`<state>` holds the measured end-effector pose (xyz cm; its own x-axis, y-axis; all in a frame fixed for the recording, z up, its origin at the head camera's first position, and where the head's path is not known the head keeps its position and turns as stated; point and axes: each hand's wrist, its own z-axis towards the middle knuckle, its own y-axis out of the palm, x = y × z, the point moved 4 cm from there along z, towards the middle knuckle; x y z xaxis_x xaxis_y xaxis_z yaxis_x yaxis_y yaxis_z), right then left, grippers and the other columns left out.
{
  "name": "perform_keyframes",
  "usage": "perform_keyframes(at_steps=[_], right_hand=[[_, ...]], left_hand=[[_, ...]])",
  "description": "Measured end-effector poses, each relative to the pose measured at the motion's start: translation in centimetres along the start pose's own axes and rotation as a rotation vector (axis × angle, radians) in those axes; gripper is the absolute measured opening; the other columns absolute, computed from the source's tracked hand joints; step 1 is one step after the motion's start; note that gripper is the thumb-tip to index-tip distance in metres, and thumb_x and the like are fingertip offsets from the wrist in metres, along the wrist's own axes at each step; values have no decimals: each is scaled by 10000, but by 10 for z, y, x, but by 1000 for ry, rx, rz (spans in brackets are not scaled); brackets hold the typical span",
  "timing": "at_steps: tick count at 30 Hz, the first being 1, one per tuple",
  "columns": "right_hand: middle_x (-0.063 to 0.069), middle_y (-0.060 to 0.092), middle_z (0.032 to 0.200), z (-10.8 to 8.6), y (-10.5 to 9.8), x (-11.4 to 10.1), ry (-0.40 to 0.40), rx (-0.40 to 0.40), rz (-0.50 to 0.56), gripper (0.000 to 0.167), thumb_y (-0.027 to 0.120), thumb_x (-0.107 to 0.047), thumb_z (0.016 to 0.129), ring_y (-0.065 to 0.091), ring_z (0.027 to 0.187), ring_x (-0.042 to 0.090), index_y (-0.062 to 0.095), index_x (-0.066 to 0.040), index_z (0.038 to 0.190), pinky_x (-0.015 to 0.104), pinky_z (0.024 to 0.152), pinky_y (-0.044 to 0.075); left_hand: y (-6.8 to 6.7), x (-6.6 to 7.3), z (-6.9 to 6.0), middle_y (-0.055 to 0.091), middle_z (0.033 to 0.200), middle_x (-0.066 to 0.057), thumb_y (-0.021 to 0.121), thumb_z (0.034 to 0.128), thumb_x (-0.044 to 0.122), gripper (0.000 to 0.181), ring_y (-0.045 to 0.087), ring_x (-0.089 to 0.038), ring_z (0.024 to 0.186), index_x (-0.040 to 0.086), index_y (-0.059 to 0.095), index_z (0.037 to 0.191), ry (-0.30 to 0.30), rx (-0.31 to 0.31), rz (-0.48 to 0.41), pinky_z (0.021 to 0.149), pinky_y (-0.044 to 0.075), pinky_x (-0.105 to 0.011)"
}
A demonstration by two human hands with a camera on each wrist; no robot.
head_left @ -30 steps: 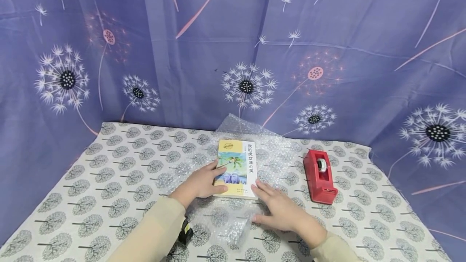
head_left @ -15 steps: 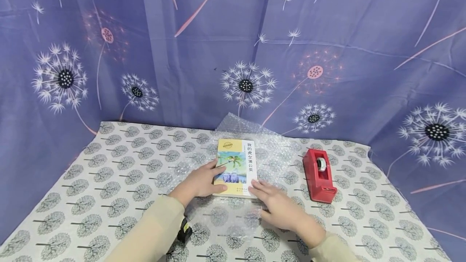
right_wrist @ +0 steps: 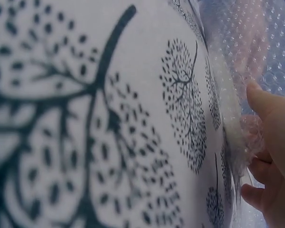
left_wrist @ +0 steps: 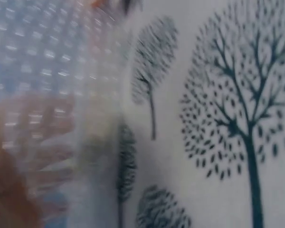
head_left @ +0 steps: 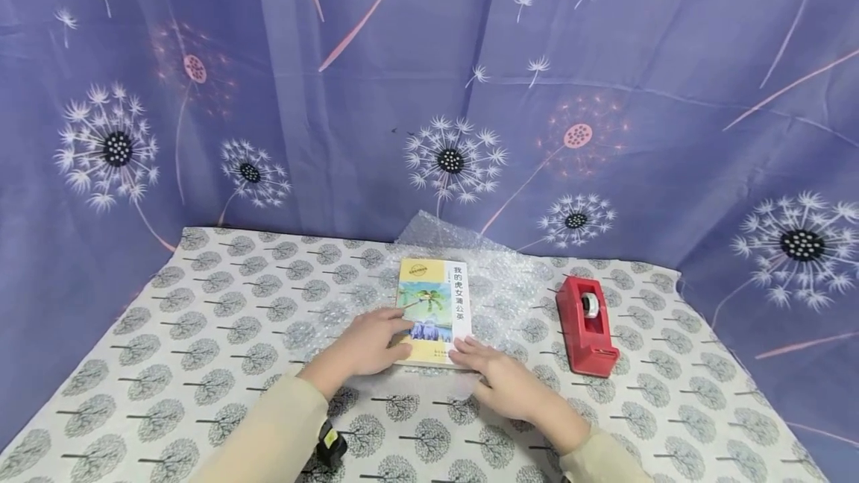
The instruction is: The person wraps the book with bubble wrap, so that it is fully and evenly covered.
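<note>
A paperback book (head_left: pixel 429 304) with a yellow and white cover lies face up on a sheet of bubble wrap (head_left: pixel 506 289) in the head view. My left hand (head_left: pixel 362 341) rests on the book's lower left side, fingers and thumb on the cover. My right hand (head_left: pixel 506 379) is at the lower right corner, fingertips on the book's edge. In the right wrist view, the thumb and fingers of that hand pinch crumpled bubble wrap (right_wrist: pixel 252 135). Through the clear bubble wrap (left_wrist: pixel 42 61) in the left wrist view, fingers show blurred.
A red tape dispenser (head_left: pixel 588 326) with a tape roll stands right of the book. Near the left wrist is a small black and yellow object (head_left: pixel 330 444). The tree-print tablecloth (head_left: pixel 221 334) meets a purple dandelion curtain (head_left: pixel 349 133) behind.
The near flap of bubble wrap has drawn up towards the book, baring more tablecloth in front. My right hand has moved slightly left and closer to the book; the left has barely shifted.
</note>
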<state>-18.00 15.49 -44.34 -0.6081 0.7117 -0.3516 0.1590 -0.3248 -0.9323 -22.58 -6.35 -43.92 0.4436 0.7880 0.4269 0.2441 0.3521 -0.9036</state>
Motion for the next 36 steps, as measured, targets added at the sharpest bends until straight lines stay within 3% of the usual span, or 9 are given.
perform_keyframes(at_steps=[6, 15, 21, 24, 27, 29, 31, 33, 36], right_hand=[[127, 467, 1428, 1, 1, 2, -2, 0, 37, 399, 535, -152, 915, 416, 1335, 349, 564, -56, 1301, 521, 1099, 324], [89, 497, 1410, 5, -1, 6, 29, -12, 51, 382, 437, -309, 1001, 434, 1331, 318, 602, -94, 1270, 514, 1100, 340], [166, 546, 1345, 7, -4, 7, 54, 10, 64, 361, 448, -370, 988, 513, 1255, 351, 697, -149, 1126, 533, 1054, 394], [219, 554, 1313, 7, -3, 8, 72, 13, 81, 341, 477, -365, 974, 564, 1184, 378, 721, -137, 1043, 508, 1024, 435], [209, 571, 1299, 7, -1, 10, 86, 3, 108, 379, 499, -367, 962, 689, 841, 252, 685, -75, 1117, 383, 858, 563], [179, 639, 1213, 8, 0, 11, 77, -2, 141, 407, 516, -352, 954, 597, 588, 111, 644, -30, 1169, 273, 654, 575], [136, 703, 1057, 9, -1, 13, 69, -5, 174, 393, 539, -325, 947, 418, 462, 14, 634, -12, 1164, 186, 502, 483], [91, 719, 936, 10, -2, 14, 56, -3, 191, 357, 555, -296, 941, 397, 470, -27, 641, -16, 1146, 162, 460, 448], [72, 728, 905, 12, -6, 16, 52, 20, 162, 315, 568, -277, 935, 486, 541, -26, 667, -40, 1117, 157, 540, 482]], left_hand=[[-7, 3, -23, 438, 1457, -122, 403, 948, 555, 616, 429, -362, 1322, 104, 518, 1351, 36, -106, -159, 1092, 335, -563], [-7, -2, -37, 300, 1544, -92, 743, 645, 631, 1009, 277, -361, 1412, 148, 379, 1454, 67, -179, -155, 1112, 215, -640], [-7, -3, -34, 411, 1480, -119, 717, 785, 323, 627, 401, -360, 1344, 55, 530, 1319, 114, -105, -80, 1110, 313, -556], [-6, -3, -32, 465, 1437, -134, 671, 839, 230, 501, 455, -355, 1304, 8, 558, 1274, 97, -78, -74, 1103, 351, -509], [-7, -2, -29, 539, 1359, -164, 634, 877, 195, 475, 519, -359, 1241, -34, 541, 1282, 86, -55, -94, 1074, 395, -495], [-8, 0, -26, 623, 1244, -165, 621, 884, 167, 419, 597, -342, 1134, -29, 569, 1250, 101, -40, -112, 1018, 453, -491], [-10, 1, -23, 681, 1126, -138, 612, 890, 148, 324, 648, -294, 1023, -1, 623, 1177, 114, -26, -114, 956, 503, -473], [-11, 2, -20, 712, 1010, -95, 604, 893, 132, 239, 668, -232, 886, 36, 660, 1104, 122, -19, -112, 879, 542, -440], [-13, 3, -17, 715, 957, -78, 591, 903, 142, 201, 666, -211, 850, 38, 671, 1055, 110, -8, -87, 861, 548, -422]])
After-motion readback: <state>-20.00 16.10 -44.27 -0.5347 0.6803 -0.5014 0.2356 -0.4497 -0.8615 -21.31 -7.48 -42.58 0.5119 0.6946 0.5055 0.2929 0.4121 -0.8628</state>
